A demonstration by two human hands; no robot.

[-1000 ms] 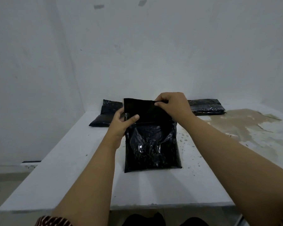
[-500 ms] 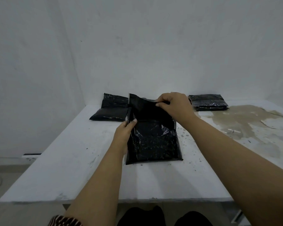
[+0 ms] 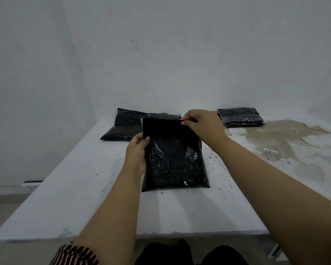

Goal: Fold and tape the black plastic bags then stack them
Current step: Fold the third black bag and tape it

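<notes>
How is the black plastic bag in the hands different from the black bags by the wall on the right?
The held black plastic bag has its flap raised by both hands; the right-hand black bags lie flat, stacked, untouched. The held bag sits near, the stack far back. Both are shiny black plastic.

The bag [image 3: 173,161] between my hands is glossy black, flecked with pale specks, its folded flap [image 3: 161,129] plain matte black. Beyond my left hand [image 3: 137,152] lies another black bag [image 3: 125,124]; past my right hand [image 3: 203,124], a black stack [image 3: 240,117] with grey sheen. The bench [image 3: 80,188] is white, with a tan stain [image 3: 287,142] right of my right hand. My left sleeve [image 3: 75,255] is dark red with white stripes.
</notes>
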